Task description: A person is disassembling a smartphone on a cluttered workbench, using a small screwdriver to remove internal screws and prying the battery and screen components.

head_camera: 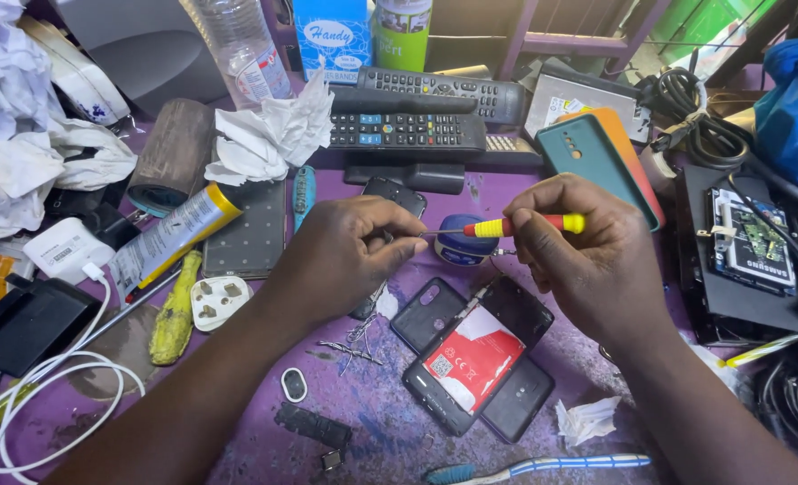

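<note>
A cluttered purple counter (372, 422) seen from above. The right hand (578, 256) grips a small yellow-and-red screwdriver (516, 225) by its handle, the thin shaft pointing left toward the left hand (350, 256), whose fingers are pinched shut at the tip — what they hold is too small to tell. Just below the hands lies an opened black phone (475, 364) with a red-labelled battery. Behind them sit a small blue jar (457, 241) and stacked remote controls (417, 117).
</note>
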